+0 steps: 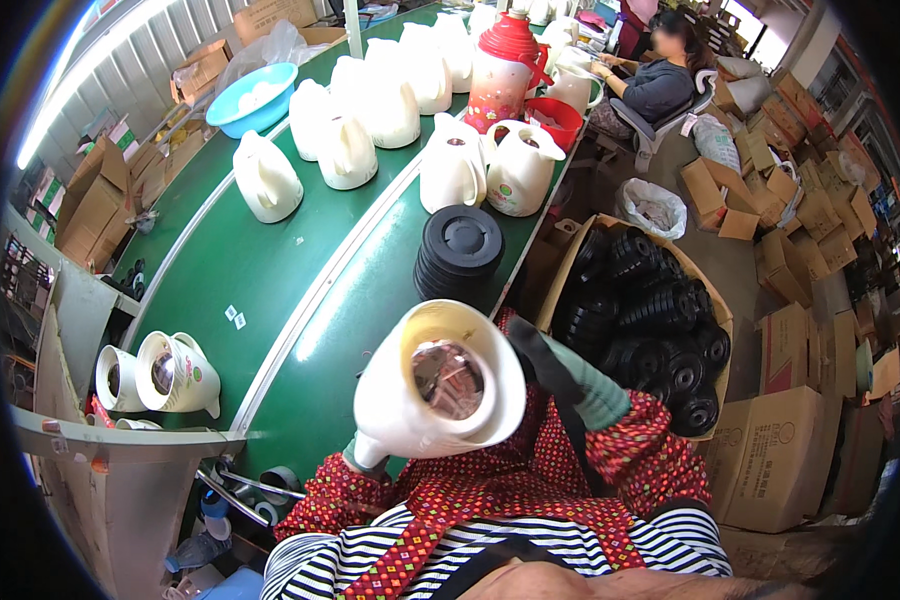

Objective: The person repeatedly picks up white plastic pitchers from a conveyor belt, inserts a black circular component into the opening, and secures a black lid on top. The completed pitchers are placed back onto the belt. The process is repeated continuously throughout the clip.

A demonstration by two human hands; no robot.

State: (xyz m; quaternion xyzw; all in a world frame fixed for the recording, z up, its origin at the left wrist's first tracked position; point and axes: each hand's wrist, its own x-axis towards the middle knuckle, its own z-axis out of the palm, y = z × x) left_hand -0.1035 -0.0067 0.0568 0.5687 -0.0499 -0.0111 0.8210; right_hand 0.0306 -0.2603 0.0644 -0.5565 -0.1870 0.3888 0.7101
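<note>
A white thermos jug (385, 385) is tilted in front of my chest, its round open end facing up. Inside that opening shows a shiny, mirror-like liner (448, 380). My left hand (363, 458), in a green glove, supports the jug from below at its narrow spout end; most of its fingers are hidden behind it. To the right of the jug, my right hand (570, 375) wears a green glove with dark fingers. Those fingers stretch out toward the jug's side, with nothing visible in them. Just beyond stands a stack of round black bases (462, 245) on the green conveyor belt (345, 310).
Several white jugs (267, 180) stand along the belt, with a red flask (500, 75) among them. More jugs (175, 375) lie at the left. A carton of black rings (635, 290) stands at my right. Farther off, a person (655, 85) sits beside the belt.
</note>
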